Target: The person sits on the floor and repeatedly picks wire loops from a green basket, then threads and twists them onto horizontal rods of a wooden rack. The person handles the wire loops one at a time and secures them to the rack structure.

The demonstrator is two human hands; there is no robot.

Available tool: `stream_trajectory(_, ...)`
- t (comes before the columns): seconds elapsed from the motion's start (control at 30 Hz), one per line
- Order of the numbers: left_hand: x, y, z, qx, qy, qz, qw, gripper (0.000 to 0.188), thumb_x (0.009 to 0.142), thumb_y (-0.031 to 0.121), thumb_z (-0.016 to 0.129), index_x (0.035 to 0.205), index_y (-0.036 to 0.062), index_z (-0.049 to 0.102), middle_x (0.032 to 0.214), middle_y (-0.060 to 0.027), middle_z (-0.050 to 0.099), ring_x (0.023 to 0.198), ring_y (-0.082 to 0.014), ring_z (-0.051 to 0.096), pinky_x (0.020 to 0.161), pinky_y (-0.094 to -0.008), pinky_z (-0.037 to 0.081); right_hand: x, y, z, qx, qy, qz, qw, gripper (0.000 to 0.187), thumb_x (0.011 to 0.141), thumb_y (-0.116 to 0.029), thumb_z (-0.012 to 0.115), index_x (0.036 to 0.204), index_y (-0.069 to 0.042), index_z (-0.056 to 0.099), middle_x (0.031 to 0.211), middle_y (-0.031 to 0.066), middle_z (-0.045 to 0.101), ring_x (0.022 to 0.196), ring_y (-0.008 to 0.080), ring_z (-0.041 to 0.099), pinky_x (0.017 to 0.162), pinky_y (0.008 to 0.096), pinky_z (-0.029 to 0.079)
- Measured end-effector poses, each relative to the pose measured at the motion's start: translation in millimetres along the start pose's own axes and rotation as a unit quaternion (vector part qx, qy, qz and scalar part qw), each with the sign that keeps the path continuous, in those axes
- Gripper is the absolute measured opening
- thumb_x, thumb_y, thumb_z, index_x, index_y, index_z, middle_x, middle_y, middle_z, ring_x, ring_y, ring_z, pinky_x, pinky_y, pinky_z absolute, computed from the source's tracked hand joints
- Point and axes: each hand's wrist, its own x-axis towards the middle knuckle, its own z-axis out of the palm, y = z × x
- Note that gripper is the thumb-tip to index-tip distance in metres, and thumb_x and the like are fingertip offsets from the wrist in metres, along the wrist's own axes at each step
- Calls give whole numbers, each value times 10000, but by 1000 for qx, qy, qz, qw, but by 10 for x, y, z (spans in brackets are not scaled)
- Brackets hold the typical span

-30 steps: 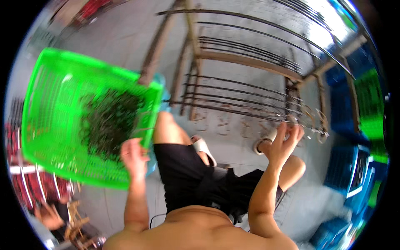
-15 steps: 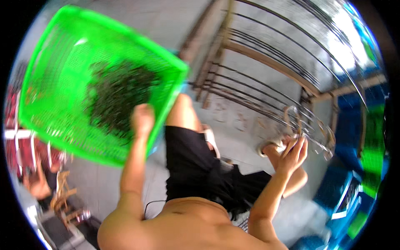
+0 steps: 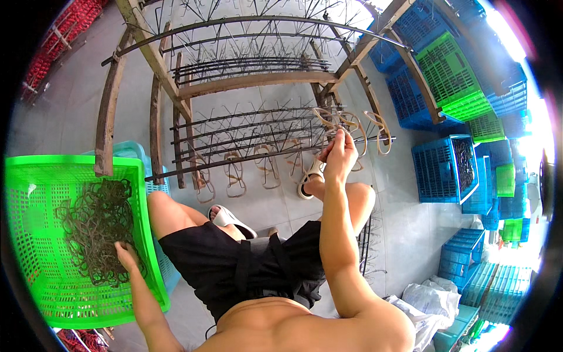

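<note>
On the left, my left hand (image 3: 126,257) reaches into a green plastic basket (image 3: 153,264). Its bent fingers are closed at the edge of a tangled pile of dark, thin looped pieces (image 3: 97,229); what they hold is partly hidden. My right hand (image 3: 341,155) is raised to the lower rods of a rack, its fingers pinched together by the hooks. Pale beige looped pieces (image 3: 378,132) hang beside those fingers, and whatever lies between the fingertips is too small to tell. More beige loops (image 3: 236,175) hang in a row from the front rod (image 3: 264,154).
The wooden rack (image 3: 258,80) with metal rods and wire hooks stands ahead of my knees. A light-blue basket (image 3: 132,151) sits behind and under the green one. Blue crates (image 3: 431,170) and green crates (image 3: 448,76) are stacked at right, near white plastic bags (image 3: 431,302).
My view has turned left to right, so the rack is now centred and the basket lower left. My right hand has closed into a pinch at the rod; my left hand remains at the pile.
</note>
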Motion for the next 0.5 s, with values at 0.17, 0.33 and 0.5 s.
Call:
stream_trajectory(0.17, -540, 884, 37, -162, -93, 37, 982, 495, 908, 181, 553, 1329, 63, 322, 950, -82, 564, 691, -150, 502, 642, -321, 408, 40, -69, 12, -12, 22, 35, 999, 227, 934, -174, 471, 777, -26, 540, 477, -15, 407, 359, 77, 380, 332, 239, 329)
stream_trajectory(0.33, -522, 684, -24, -35, -157, -44, 986, 376, 884, 251, 565, 1180, 22, 534, 1049, -80, 579, 878, -172, 529, 813, -328, 412, 113, -38, -38, -25, -10, 63, 998, 227, 914, -190, 507, 764, -32, 570, 486, -30, 406, 380, 66, 366, 347, 231, 306)
stream_trajectory(0.5, -365, 344, -66, 23, -202, -22, 979, 399, 848, 228, 531, 1185, 14, 519, 1136, -139, 533, 1070, -280, 503, 956, -376, 349, 32, 59, -20, 30, 2, 55, 998, 202, 911, -200, 519, 847, -26, 599, 508, -32, 421, 403, 53, 370, 374, 218, 317)
